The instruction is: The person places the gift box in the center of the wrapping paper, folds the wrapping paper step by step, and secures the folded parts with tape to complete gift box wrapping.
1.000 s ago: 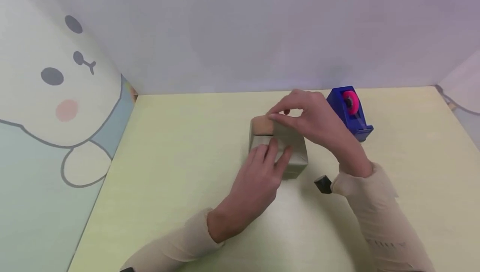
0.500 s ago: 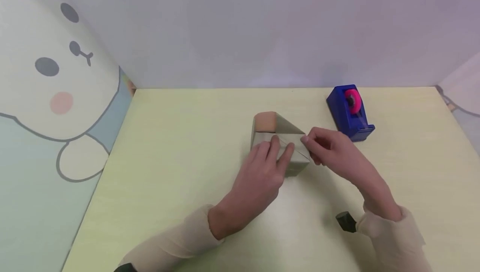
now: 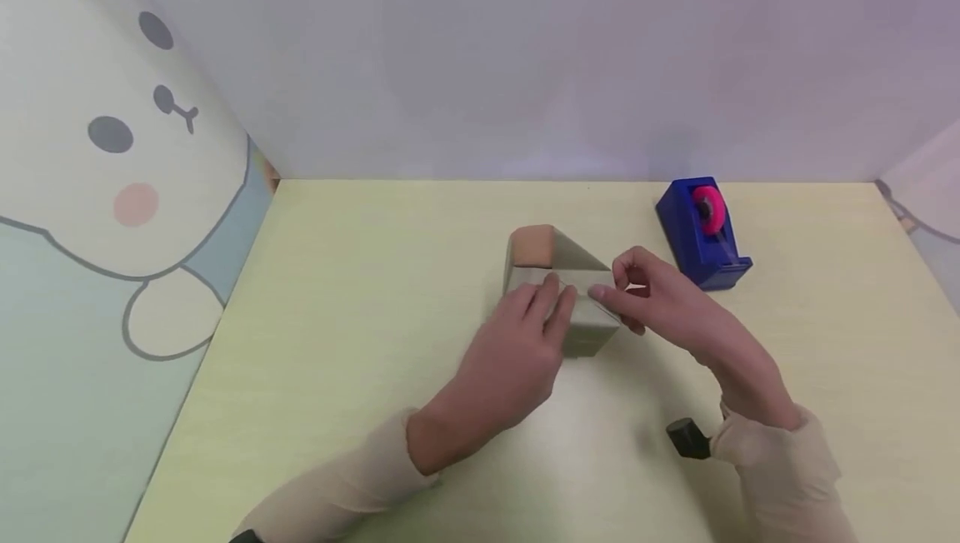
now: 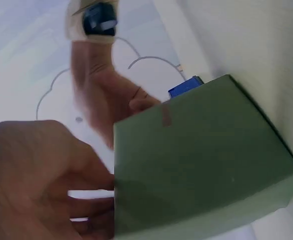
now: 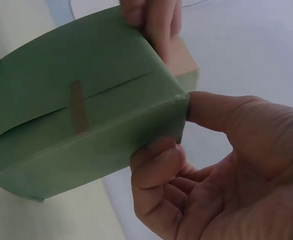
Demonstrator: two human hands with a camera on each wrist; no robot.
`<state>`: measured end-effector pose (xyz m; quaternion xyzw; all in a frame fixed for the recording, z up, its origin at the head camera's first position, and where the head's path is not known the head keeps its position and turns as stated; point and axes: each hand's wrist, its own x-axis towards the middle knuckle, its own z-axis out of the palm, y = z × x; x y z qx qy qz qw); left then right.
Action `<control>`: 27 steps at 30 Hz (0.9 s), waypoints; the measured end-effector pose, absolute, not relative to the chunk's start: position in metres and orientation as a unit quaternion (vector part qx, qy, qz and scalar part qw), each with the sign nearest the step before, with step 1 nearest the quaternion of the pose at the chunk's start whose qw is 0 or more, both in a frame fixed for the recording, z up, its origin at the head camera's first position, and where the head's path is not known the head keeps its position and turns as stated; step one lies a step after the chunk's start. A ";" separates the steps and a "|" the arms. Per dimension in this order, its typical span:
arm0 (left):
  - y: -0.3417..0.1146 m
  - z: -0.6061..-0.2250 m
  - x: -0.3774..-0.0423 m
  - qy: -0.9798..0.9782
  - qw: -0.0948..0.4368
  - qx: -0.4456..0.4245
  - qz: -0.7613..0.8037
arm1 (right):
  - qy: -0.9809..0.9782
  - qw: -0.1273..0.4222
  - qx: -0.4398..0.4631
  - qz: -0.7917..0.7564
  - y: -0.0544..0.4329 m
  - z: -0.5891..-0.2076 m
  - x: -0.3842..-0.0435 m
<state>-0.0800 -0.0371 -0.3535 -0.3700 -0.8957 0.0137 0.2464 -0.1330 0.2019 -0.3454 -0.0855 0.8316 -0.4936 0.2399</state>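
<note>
A box wrapped in green paper (image 5: pixel 121 95) stands on the table, a patch of brown cardboard (image 3: pixel 532 246) uncovered at the far left of its top. My left hand (image 3: pixel 517 351) rests on the top, fingers extended over the folded paper. At the right side, my right hand (image 3: pixel 663 297) pinches the paper's edge between thumb and fingers. In the right wrist view the thumb (image 5: pixel 214 110) touches the top corner and the curled index finger (image 5: pixel 159 162) lies against the face below. A strip of brownish tape (image 5: pixel 78 106) crosses a paper seam on the side.
A blue tape dispenser (image 3: pixel 697 243) with a pink roll (image 3: pixel 708 210) stands at the back right of the pale yellow table (image 3: pixel 360 293). Behind rises a plain pale wall (image 3: pixel 480 60). A cartoon-printed panel (image 3: pixel 172 218) borders the left side.
My right hand has come from the box's far top edge to its right side, and its thumb has edged inward over the top. More brown cardboard shows. The left hand stays nearly in place.
</note>
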 end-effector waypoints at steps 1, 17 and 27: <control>-0.042 -0.353 -0.079 -0.891 0.259 -0.373 -0.019 | 0.825 0.249 -0.077 -0.501 0.202 -0.347 -0.134; -0.080 -0.379 -0.082 -0.904 0.146 -0.276 -0.292 | 0.813 0.288 -0.052 -0.504 0.208 -0.351 -0.138; -0.073 -0.386 -0.086 -0.897 0.155 -0.323 -0.258 | 0.819 0.282 -0.058 -0.497 0.206 -0.350 -0.141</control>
